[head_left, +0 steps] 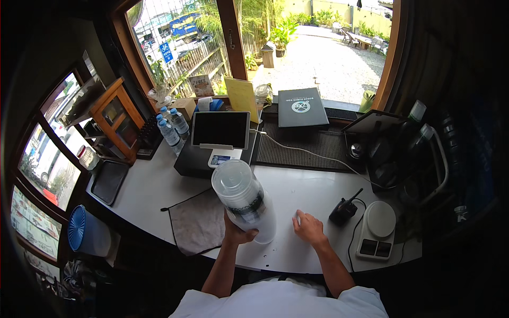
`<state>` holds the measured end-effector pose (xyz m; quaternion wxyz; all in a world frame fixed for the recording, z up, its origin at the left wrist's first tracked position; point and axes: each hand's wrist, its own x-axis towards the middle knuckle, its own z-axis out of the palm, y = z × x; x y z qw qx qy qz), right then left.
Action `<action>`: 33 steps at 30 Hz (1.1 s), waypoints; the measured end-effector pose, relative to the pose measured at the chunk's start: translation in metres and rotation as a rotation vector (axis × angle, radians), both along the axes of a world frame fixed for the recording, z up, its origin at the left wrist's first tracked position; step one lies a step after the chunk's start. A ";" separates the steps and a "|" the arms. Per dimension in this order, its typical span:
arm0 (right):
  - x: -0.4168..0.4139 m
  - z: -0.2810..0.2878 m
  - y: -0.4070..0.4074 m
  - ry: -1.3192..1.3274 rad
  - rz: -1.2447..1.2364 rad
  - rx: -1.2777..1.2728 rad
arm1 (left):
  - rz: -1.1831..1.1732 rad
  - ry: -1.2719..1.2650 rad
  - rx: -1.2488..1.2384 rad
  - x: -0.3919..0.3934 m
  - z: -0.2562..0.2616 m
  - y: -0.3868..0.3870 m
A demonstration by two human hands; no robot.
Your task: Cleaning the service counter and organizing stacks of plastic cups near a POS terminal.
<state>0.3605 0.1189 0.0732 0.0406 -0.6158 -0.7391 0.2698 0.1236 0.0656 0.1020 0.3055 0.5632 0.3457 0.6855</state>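
Note:
My left hand [238,233] grips a tall stack of clear plastic cups [249,202], which leans a little over the white counter [296,181]. A dark printed band runs around the stack. My right hand [308,227] rests low over the counter to the right of the stack, holding nothing, its fingers loosely bent. Left of the stack lies a grey cloth [198,222] with a dark edge. Right of my right hand stands a black two-way radio [343,210], beside a white digital kitchen scale [377,230].
A tablet on a stand [220,129] sits on a black box, near water bottles [169,133]. Behind are a black bar mat [302,149] and a dark menu folder [301,107]. A white cable crosses the mat. A black tray [110,183] lies at the far left.

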 end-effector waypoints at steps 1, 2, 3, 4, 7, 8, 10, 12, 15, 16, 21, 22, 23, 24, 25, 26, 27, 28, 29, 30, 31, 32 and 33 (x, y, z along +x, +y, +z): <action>0.001 0.000 -0.001 -0.022 0.022 -0.036 | 0.013 -0.018 0.013 0.002 0.002 0.000; 0.001 0.001 -0.002 -0.044 0.043 -0.072 | 0.027 -0.037 0.025 0.004 0.004 0.000; 0.002 0.003 -0.002 -0.044 0.044 -0.069 | 0.027 -0.037 0.029 0.005 0.006 -0.001; 0.003 0.005 -0.004 -0.055 0.055 -0.065 | 0.033 -0.065 0.022 0.007 0.008 -0.001; 0.005 0.005 -0.008 -0.058 0.059 -0.023 | 0.033 -0.085 0.008 0.006 0.009 -0.002; 0.005 0.005 -0.008 -0.049 0.050 0.013 | 0.027 -0.076 -0.004 0.005 0.008 -0.003; 0.008 0.002 -0.004 -0.060 0.072 -0.034 | 0.022 -0.073 0.002 0.005 0.008 -0.003; 0.010 -0.004 -0.003 -0.071 0.091 -0.084 | 0.016 -0.069 0.003 0.005 0.007 -0.002; 0.013 -0.021 -0.016 -0.025 0.034 0.010 | -0.023 -0.085 -0.015 0.005 0.007 -0.001; 0.014 -0.025 -0.021 -0.005 0.026 0.042 | -0.036 -0.075 -0.015 0.004 0.008 -0.001; 0.018 -0.033 -0.033 0.089 -0.019 0.114 | 0.015 0.025 0.034 -0.002 -0.004 0.001; 0.017 -0.033 -0.032 0.111 -0.035 0.122 | 0.002 0.047 0.007 -0.004 -0.005 0.001; 0.017 -0.034 -0.033 0.133 -0.051 0.130 | -0.010 0.069 -0.018 -0.005 -0.006 0.000; 0.017 -0.035 -0.034 0.134 -0.056 0.132 | -0.015 0.070 -0.017 -0.005 -0.003 0.001; 0.016 -0.037 -0.035 0.131 -0.063 0.151 | -0.022 0.056 -0.004 -0.003 0.000 0.002; 0.016 -0.037 -0.036 0.129 -0.071 0.171 | -0.029 0.041 0.010 -0.001 0.003 0.003; 0.016 -0.038 -0.036 0.132 -0.076 0.174 | -0.034 0.044 0.013 -0.002 0.003 0.003; 0.015 -0.037 -0.037 0.108 -0.075 0.183 | -0.036 0.053 0.000 -0.003 0.003 0.004; 0.015 -0.037 -0.037 0.085 -0.074 0.192 | -0.038 0.062 -0.013 -0.003 0.002 0.004; 0.014 -0.039 -0.038 0.090 -0.083 0.195 | -0.046 0.068 -0.009 -0.003 0.001 0.004; 0.014 -0.041 -0.038 0.089 -0.078 0.211 | -0.035 0.047 -0.010 -0.003 -0.001 0.003; 0.013 -0.042 -0.039 0.089 -0.076 0.226 | -0.025 0.027 -0.012 -0.004 -0.003 0.002; 0.012 -0.040 -0.040 0.094 -0.093 0.230 | -0.042 0.034 -0.009 -0.007 -0.006 0.003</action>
